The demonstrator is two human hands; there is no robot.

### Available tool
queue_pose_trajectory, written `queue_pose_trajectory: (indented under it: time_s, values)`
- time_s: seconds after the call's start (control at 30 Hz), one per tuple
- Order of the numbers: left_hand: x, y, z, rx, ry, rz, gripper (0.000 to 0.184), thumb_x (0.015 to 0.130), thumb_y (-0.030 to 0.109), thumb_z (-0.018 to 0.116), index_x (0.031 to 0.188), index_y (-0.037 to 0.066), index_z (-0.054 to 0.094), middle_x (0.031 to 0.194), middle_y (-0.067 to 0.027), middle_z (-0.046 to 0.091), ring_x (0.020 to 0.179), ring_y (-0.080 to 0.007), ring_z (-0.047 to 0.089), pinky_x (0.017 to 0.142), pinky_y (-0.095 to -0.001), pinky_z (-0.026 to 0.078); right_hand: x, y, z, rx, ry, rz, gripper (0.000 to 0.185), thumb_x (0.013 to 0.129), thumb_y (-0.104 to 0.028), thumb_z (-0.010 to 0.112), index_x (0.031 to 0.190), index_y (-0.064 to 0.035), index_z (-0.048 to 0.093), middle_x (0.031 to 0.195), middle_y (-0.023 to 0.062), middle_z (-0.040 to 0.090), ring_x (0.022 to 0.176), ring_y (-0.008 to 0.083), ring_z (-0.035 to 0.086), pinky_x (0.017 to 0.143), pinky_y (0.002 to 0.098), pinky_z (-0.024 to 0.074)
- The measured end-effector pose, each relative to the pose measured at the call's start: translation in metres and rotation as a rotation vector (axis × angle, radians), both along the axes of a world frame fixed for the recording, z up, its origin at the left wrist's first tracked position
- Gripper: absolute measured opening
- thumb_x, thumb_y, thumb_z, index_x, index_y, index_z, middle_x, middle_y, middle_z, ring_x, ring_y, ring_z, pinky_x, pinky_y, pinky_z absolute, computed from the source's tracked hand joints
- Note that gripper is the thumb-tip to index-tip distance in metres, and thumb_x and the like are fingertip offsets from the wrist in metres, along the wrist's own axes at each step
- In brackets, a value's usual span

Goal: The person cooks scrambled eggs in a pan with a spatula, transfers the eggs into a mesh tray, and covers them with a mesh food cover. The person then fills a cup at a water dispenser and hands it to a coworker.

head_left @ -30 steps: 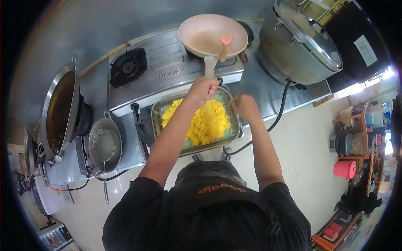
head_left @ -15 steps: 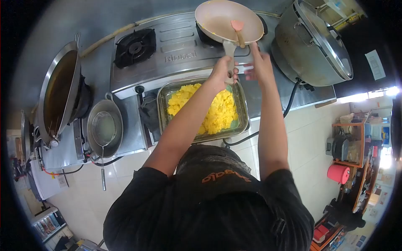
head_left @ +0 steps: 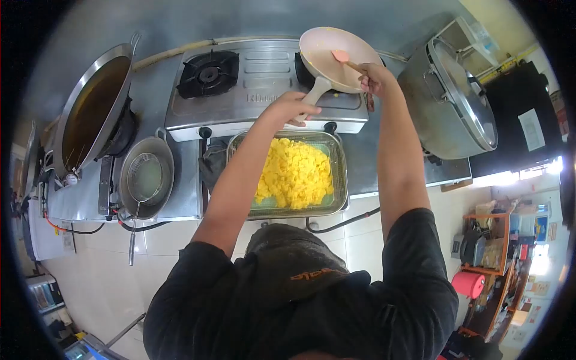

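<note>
My left hand (head_left: 294, 110) is closed round the beige handle of a pale frying pan (head_left: 327, 48), which tilts over the right burner of the stove. My right hand (head_left: 375, 79) grips the wooden handle of a spatula (head_left: 341, 56) with a pink head, at the pan's right side. The spatula's head lies over the pan's inside. Below the stove's front edge, a rectangular glass tray (head_left: 341, 180) holds a heap of yellow scrambled egg (head_left: 295, 174). My left forearm hides part of the tray's left side.
A two-burner stove (head_left: 258, 75) stands against the back wall. On its right is a large lidded pot (head_left: 441, 105). To the left are a big wok (head_left: 96, 108) of dark liquid and a smaller pan (head_left: 157, 201) with a strainer (head_left: 144, 180) in it.
My right hand has moved from beside the tray up to the pan and taken hold of the spatula. The pan has shifted right in view, its handle now slanting down to the left.
</note>
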State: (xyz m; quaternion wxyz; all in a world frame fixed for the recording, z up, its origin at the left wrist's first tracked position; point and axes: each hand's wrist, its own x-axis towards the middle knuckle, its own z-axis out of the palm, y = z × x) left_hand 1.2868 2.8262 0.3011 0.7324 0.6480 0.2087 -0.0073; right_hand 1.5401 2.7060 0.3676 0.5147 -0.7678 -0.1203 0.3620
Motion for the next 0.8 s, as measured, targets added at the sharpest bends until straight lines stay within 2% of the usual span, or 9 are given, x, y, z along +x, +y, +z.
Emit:
queue_pose_trajectory:
  time_s: [0.13, 0.17, 0.3, 0.37, 0.47, 0.6, 0.67, 0.73, 0.8]
  values:
    - [-0.032, -0.028, 0.019, 0.034, 0.070, 0.381, 0.075, 0.079, 0.041, 0.074, 0.136, 0.003, 0.043, 0.120, -0.0131, 0.056, 0.100, -0.0181, 0.058, 0.068, -0.0271, 0.053, -0.008, -0.002, 0.000, 0.112, 0.119, -0.010, 0.018, 0.092, -0.015, 0.045, 0.097, 0.0008, 0.053, 0.068, 0.0056, 0.057, 0.053, 0.0121, 0.055, 0.045, 0.0259, 0.0451]
    - [-0.046, -0.027, 0.017, 0.027, 0.009, 0.361, 0.084, 0.081, 0.047, 0.070, 0.141, 0.002, 0.034, 0.124, -0.0132, 0.055, 0.110, -0.0217, 0.054, 0.080, -0.0333, 0.051, -0.003, -0.011, -0.003, 0.134, 0.128, -0.003, 0.018, 0.092, -0.015, 0.046, 0.098, 0.0010, 0.052, 0.068, 0.0053, 0.057, 0.051, 0.0112, 0.054, 0.044, 0.0251, 0.0436]
    - [-0.139, -0.039, 0.017, 0.069, -0.167, 0.598, 0.062, 0.092, 0.042, 0.056, 0.139, 0.004, 0.040, 0.129, -0.0107, 0.054, 0.110, -0.0198, 0.054, 0.090, -0.0337, 0.048, -0.011, -0.104, 0.011, 0.203, -0.096, 0.245, 0.015, 0.092, -0.017, 0.054, 0.093, -0.0024, 0.056, 0.070, -0.0008, 0.053, 0.048, 0.0062, 0.039, 0.039, 0.0212, 0.0274]
    - [-0.196, -0.056, 0.022, 0.125, -0.159, 0.707, 0.052, 0.095, 0.037, 0.054, 0.134, 0.005, 0.046, 0.124, -0.0106, 0.058, 0.107, -0.0185, 0.055, 0.086, -0.0325, 0.048, -0.066, -0.161, 0.036, 0.191, -0.318, 0.081, 0.025, 0.094, -0.022, 0.057, 0.112, -0.0044, 0.061, 0.068, -0.0056, 0.048, 0.053, 0.0018, 0.039, 0.043, 0.0184, 0.0263]
    - [-0.272, -0.086, 0.011, 0.168, -0.010, 0.833, 0.049, 0.094, 0.034, 0.056, 0.132, 0.004, 0.047, 0.122, -0.0101, 0.059, 0.103, -0.0166, 0.056, 0.084, -0.0304, 0.048, -0.102, -0.280, 0.055, -0.068, -0.616, 0.080, 0.038, 0.093, -0.024, 0.059, 0.121, 0.0015, 0.059, 0.071, -0.0061, 0.048, 0.058, 0.0030, 0.039, 0.049, 0.0207, 0.0283]
    - [-0.313, -0.128, -0.008, 0.106, 0.192, 0.952, 0.047, 0.094, 0.032, 0.057, 0.130, 0.003, 0.048, 0.118, -0.0094, 0.061, 0.098, -0.0148, 0.056, 0.082, -0.0294, 0.048, -0.152, -0.337, 0.053, -0.128, -0.665, 0.257, 0.035, 0.085, -0.004, 0.064, 0.118, 0.0072, 0.061, 0.090, 0.0055, 0.066, 0.075, 0.0102, 0.055, 0.064, 0.0266, 0.0453]
    - [-0.305, -0.140, -0.007, 0.063, 0.190, 0.930, 0.045, 0.094, 0.031, 0.057, 0.128, 0.003, 0.049, 0.117, -0.0093, 0.061, 0.096, -0.0144, 0.057, 0.081, -0.0291, 0.048, -0.162, -0.315, 0.037, -0.197, -0.822, 0.438, 0.047, 0.080, 0.003, 0.067, 0.125, -0.0042, 0.060, 0.088, 0.0148, 0.067, 0.073, 0.0165, 0.060, 0.065, 0.0270, 0.0475]
    - [-0.289, -0.145, -0.006, 0.033, 0.184, 0.888, 0.045, 0.094, 0.032, 0.057, 0.128, 0.003, 0.049, 0.117, -0.0090, 0.061, 0.096, -0.0144, 0.057, 0.081, -0.0287, 0.048, -0.170, -0.286, 0.020, -0.323, -1.070, 0.562, 0.054, 0.075, -0.001, 0.070, 0.126, -0.0158, 0.060, 0.071, 0.0089, 0.056, 0.056, 0.0248, 0.053, 0.055, 0.0336, 0.0453]
    - [-0.277, -0.144, -0.004, 0.045, 0.158, 0.830, 0.046, 0.095, 0.033, 0.056, 0.129, 0.003, 0.048, 0.117, -0.0088, 0.061, 0.096, -0.0142, 0.056, 0.080, -0.0282, 0.048, -0.169, -0.265, -0.006, -0.351, -1.336, 0.751, 0.057, 0.075, -0.006, 0.070, 0.129, -0.0207, 0.058, 0.073, 0.0069, 0.056, 0.058, 0.0232, 0.059, 0.051, 0.0373, 0.0472]
